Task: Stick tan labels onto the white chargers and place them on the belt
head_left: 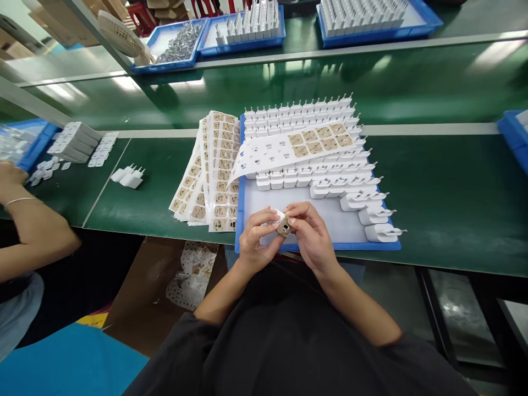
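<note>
Between my hands, above the front edge of the blue tray (240, 220), is a white plug charger (284, 225) with a tan sticker on the face turned toward me. Its dark port openings show through the sticker. My left hand (258, 239) grips the charger from the left, fingers over the top and thumb below. From the right, my right hand (312, 236) pinches the charger at the sticker's edge. Rows of white chargers (289, 179) with metal pins fill much of the tray. A partly used sticker sheet (272, 154) lies across them.
More sticker sheets (223, 170) are fanned out left of the tray. Loose chargers (130, 176) lie farther left, near a co-worker's arm (35, 231). On the shelf stand blue trays of chargers (363, 16) and metal parts (181, 41). An open cardboard box (140, 291) sits below the bench.
</note>
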`<state>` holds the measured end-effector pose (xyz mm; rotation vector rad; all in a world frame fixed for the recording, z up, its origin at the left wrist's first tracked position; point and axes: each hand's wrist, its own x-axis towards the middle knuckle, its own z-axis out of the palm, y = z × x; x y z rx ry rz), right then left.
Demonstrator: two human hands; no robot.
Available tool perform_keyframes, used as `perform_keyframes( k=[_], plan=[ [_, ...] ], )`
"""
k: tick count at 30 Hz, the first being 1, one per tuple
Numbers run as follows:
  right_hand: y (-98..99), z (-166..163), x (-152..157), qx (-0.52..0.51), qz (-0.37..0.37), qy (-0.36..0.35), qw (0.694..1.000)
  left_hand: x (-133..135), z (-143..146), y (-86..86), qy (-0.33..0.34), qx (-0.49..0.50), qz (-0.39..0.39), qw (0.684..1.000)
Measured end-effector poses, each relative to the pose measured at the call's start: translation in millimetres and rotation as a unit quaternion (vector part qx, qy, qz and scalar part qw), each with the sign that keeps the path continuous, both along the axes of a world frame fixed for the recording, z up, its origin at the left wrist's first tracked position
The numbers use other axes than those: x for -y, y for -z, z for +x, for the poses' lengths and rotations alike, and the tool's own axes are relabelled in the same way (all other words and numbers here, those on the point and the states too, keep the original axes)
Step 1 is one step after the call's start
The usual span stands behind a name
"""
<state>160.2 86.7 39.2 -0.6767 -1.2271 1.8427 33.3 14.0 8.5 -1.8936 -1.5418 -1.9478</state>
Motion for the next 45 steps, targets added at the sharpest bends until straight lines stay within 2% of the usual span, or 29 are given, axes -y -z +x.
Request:
perform_keyframes(
  k=[3, 6, 8, 11, 13, 14, 16, 18, 20, 21, 23, 26, 29, 32, 35, 38, 40, 42, 45],
  plan=[
    [-1.2, 8.2, -10.7, 0.023, 0.07, -0.044, 0.996, -0.2, -1.4, 1.7, 0.024, 0.033, -0.003, 0.999],
    [-7.7, 14.5, -21.7, 0.084, 0.187, -0.046, 0.978, 0.5, -1.7, 2.5, 0.056, 0.055, -0.01, 0.997],
    [-13.4, 15.8, -25.1, 0.128, 0.294, -0.021, 0.947, 1.6, -0.1, 2.7, 0.061, 0.064, -0.016, 0.996],
    [-17.1, 15.4, -21.4, 0.146, 0.468, 0.065, 0.869, 3.0, 3.5, 2.8, 0.038, 0.097, -0.04, 0.994],
    [-14.5, 15.1, -13.4, 0.122, 0.526, 0.11, 0.835, 3.5, 2.3, 2.1, 0.003, 0.128, -0.062, 0.99],
    [-12.3, 14.8, -8.2, 0.107, 0.522, 0.111, 0.839, 3.9, -0.9, 1.3, -0.023, 0.142, -0.068, 0.987],
    [-7.7, 12.7, 4.3, 0.101, 0.453, 0.065, 0.883, 6.7, -14.5, -1.5, -0.085, 0.162, -0.063, 0.981],
    [-4.1, 6.1, 19.9, 0.122, 0.344, -0.043, 0.93, 14.7, -37.7, -5.5, -0.146, 0.18, -0.04, 0.972],
    [0.5, -7.3, 39.7, 0.142, 0.264, -0.18, 0.937, 30.8, -67.4, -9.0, -0.205, 0.198, -0.01, 0.958],
    [4.6, -17.0, 51.3, 0.143, 0.249, -0.25, 0.925, 42.1, -82.9, -9.9, -0.236, 0.205, 0.002, 0.95],
    [19.5, -42.9, 77.0, 0.137, 0.259, -0.373, 0.88, 69.8, -111.2, -9.2, -0.294, 0.218, 0.015, 0.93],
    [61.5, -96.4, 113.0, 0.187, 0.294, -0.495, 0.796, 114.6, -139.2, -1.5, -0.35, 0.255, -0.004, 0.901],
    [116.0, -154.5, 132.1, 0.245, 0.296, -0.502, 0.774, 149.4, -149.2, 10.6, -0.359, 0.321, -0.047, 0.875],
    [161.4, -191.5, 135.3, 0.274, 0.312, -0.517, 0.749, 167.3, -152.1, 20.9, -0.347, 0.379, -0.054, 0.856],
    [186.6, -196.2, 135.4, 0.271, 0.343, -0.543, 0.717, 165.9, -164.2, 25.9, -0.368, 0.374, -0.049, 0.85],
    [195.2, -182.1, 135.0, 0.256, 0.375, -0.571, 0.684, 144.8, -198.4, 24.3, -0.404, 0.289, -0.11, 0.861],
    [194.2, -170.3, 131.3, 0.248, 0.391, -0.581, 0.67, 122.4, -231.9, 19.6, -0.437, 0.192, -0.174, 0.861],
    [188.6, -158.5, 123.0, 0.243, 0.4, -0.579, 0.667, 98.1, -266.9, 13.7, -0.473, 0.098, -0.227, 0.846],
    [174.7, -138.5, 102.7, 0.247, 0.405, -0.564, 0.676, 68.4, -307.7, 6.8, -0.494, 0.054, -0.244, 0.833]
  ],
)
